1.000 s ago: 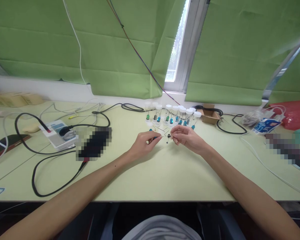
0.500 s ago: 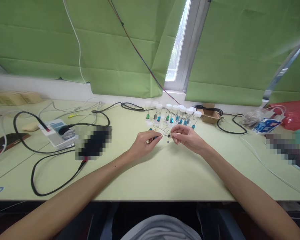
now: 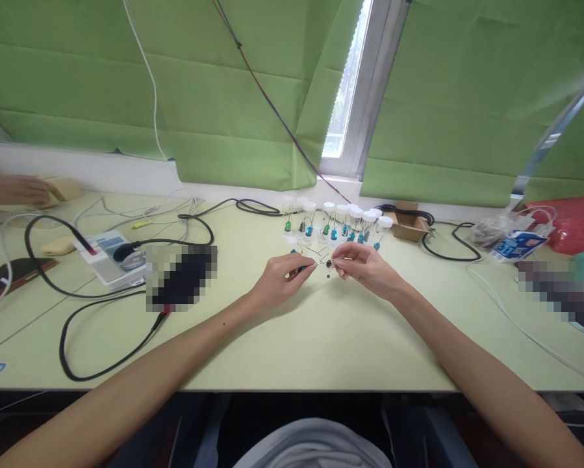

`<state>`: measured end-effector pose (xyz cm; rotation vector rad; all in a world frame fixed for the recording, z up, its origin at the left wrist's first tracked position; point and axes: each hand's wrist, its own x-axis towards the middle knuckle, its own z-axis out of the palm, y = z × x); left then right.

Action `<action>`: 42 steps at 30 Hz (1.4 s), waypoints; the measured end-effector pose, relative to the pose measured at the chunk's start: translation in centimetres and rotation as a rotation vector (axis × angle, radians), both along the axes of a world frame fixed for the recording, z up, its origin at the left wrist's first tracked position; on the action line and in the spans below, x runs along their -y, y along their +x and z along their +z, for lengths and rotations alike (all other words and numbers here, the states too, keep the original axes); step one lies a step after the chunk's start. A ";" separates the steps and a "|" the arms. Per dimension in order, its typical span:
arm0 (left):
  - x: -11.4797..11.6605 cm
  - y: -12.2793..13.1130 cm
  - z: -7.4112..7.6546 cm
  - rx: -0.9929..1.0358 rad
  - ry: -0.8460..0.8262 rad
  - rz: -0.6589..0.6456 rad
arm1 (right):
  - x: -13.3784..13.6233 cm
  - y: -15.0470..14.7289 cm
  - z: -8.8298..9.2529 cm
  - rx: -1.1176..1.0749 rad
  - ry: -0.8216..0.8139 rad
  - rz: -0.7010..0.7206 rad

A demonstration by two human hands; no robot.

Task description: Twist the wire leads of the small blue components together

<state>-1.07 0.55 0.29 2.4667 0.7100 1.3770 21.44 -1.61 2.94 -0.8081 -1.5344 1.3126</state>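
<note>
My left hand (image 3: pixel 282 278) is closed in a pinch on a thin tool with a dark blue part (image 3: pixel 301 268) and a fine metal tip pointing right. My right hand (image 3: pixel 360 268), also pinched, holds a small dark round piece (image 3: pixel 329 264) at its fingertips, with a tiny dark bit hanging below it. The tool's tip is close to this piece; whether they touch I cannot tell. Just beyond my fingers lie thin metal pins (image 3: pixel 314 251) and a small blue piece (image 3: pixel 293 251). Several clear tubes with white caps (image 3: pixel 329 218), holding green, blue or dark pieces, stand behind.
A small cardboard box (image 3: pixel 410 226) sits right of the tubes. To the left are a white power strip (image 3: pixel 110 257), black cables (image 3: pixel 66 331) and a pixelated dark object (image 3: pixel 182 279). Another person's hand (image 3: pixel 21 190) rests by yellowish blocks (image 3: pixel 62 188). A red bag (image 3: pixel 571 224) lies far right.
Another person's hand has come into view at the far left, over the yellowish blocks. My own two hands have hardly moved and keep their pinches.
</note>
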 end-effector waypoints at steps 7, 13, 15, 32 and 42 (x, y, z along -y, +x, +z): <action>-0.1 0.0 -0.2 -0.020 -0.015 0.001 | 0.1 -0.2 0.2 -0.026 0.009 -0.022; 0.0 0.1 -0.1 -0.046 -0.037 0.018 | 0.2 -0.2 0.3 -0.029 0.025 -0.053; 0.0 0.1 -0.1 -0.053 -0.055 0.022 | 0.2 -0.2 0.3 -0.027 0.034 -0.063; -0.2 -0.1 0.4 -0.242 -0.227 0.126 | 0.3 -0.3 0.5 -0.025 0.041 -0.097; -0.4 -0.1 0.1 -0.214 -0.255 0.092 | 0.1 -0.2 0.3 -0.024 0.063 -0.103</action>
